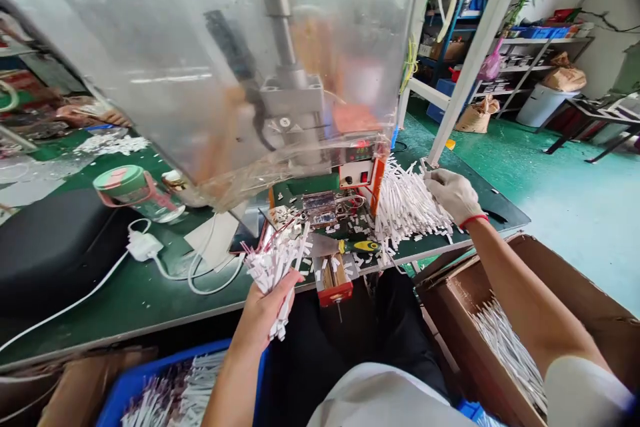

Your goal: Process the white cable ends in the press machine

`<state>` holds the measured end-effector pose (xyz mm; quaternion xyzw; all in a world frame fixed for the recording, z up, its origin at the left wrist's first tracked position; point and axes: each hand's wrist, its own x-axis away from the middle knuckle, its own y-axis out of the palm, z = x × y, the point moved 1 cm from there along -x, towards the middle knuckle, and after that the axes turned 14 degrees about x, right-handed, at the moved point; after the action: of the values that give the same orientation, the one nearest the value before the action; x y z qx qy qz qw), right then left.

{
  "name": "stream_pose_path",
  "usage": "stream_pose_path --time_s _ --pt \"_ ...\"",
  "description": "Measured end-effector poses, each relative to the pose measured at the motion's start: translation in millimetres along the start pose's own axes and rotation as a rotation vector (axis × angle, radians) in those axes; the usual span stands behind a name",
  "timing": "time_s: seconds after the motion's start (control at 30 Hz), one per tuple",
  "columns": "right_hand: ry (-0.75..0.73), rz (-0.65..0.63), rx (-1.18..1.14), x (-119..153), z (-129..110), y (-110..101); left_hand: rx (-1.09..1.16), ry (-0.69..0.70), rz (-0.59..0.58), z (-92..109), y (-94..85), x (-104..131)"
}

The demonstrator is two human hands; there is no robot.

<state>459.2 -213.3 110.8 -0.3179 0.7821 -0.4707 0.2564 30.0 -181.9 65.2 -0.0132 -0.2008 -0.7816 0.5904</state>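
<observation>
My bare left hand (270, 303) is closed around a bundle of short white wires (275, 260), some with reddish ends, held upright in front of the bench edge. My right hand (453, 193), in a pale work glove, is at the right side of a big pile of white wires (405, 207) on the green bench. Its fingers are bent together; whatever they pinch is too small to make out. Between the hands lies a scraper (357, 246) with a yellow and dark handle. Near it is a small metal fixture (320, 207) strewn with white bits.
A clear plastic shield (200, 67) hangs before the press. An orange-sided control box (357, 175) stands behind the fixture. At left are a lidded jar (135, 193), a white plug (145, 247) and cables. Below are a blue bin (120, 387) and a cardboard box (455, 313) holding wires.
</observation>
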Motion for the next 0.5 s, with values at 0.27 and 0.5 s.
stream_pose_path --time_s 0.27,0.5 --pt "-0.118 -0.854 -0.760 127 -111 75 0.157 -0.024 -0.004 -14 -11.4 11" --pt "0.056 -0.798 -0.795 117 -140 147 0.179 -0.024 0.033 -19 -27.1 17"
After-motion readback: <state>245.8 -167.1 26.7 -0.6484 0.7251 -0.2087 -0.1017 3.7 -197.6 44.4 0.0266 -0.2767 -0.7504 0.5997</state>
